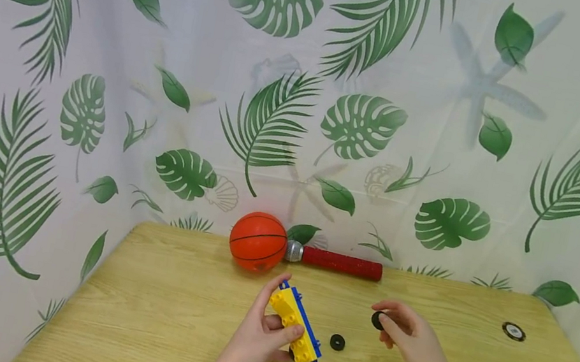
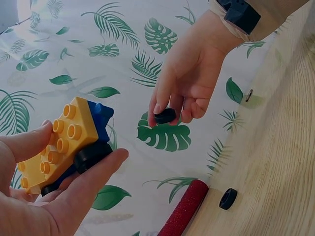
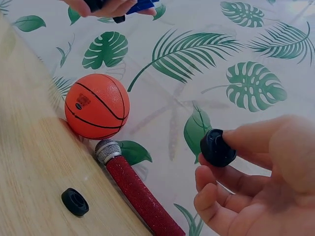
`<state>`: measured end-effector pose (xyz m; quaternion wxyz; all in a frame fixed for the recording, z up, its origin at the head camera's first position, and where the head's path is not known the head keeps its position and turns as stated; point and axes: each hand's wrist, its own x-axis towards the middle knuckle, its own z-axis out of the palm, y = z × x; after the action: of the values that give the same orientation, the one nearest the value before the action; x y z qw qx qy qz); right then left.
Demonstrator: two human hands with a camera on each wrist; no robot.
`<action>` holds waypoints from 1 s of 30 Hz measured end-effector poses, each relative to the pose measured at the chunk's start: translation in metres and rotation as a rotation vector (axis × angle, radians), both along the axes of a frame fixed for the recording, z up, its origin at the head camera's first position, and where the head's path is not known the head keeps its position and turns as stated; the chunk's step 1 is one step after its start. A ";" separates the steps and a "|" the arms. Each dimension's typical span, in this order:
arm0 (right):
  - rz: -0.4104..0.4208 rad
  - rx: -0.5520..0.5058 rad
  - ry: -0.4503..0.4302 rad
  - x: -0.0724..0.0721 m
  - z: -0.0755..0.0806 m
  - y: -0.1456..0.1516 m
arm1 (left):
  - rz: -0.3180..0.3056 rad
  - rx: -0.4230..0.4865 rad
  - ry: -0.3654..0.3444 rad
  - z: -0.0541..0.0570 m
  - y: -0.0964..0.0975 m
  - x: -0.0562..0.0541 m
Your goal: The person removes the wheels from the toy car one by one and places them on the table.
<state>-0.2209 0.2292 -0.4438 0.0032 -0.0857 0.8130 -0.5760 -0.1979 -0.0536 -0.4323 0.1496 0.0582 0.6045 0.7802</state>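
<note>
A toy car [image 1: 294,324] of yellow studded bricks on a blue base is gripped in my left hand [image 1: 257,340], raised over the table. In the left wrist view, black wheels [image 2: 92,156] show on the side of the toy car facing the fingers. My right hand [image 1: 413,339] pinches a loose black wheel [image 3: 217,148] between thumb and fingers, to the right of the car and apart from it. Another black wheel [image 1: 337,342] lies flat on the wooden table [image 1: 156,313], between the two hands.
At the table's back edge sits a small orange basketball [image 1: 258,241]. A microphone with a red glittery handle [image 1: 342,263] lies against it, pointing right. Far to the right is a round dark-rimmed chip [image 1: 514,331]. A leaf-patterned curtain [image 1: 291,110] hangs behind the table.
</note>
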 end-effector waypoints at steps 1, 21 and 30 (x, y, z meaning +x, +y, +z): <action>-0.004 0.000 -0.001 0.000 0.000 0.001 | 0.000 -0.003 -0.002 0.000 0.000 0.000; -0.012 0.075 -0.012 -0.007 -0.020 0.009 | 0.003 0.018 -0.011 -0.001 -0.001 0.004; -0.061 0.199 -0.046 -0.009 -0.023 0.012 | -0.002 0.023 0.006 0.002 -0.002 0.002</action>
<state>-0.2304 0.2415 -0.4663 0.0131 -0.0470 0.8682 -0.4939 -0.1963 -0.0552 -0.4299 0.1479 0.0627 0.5961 0.7867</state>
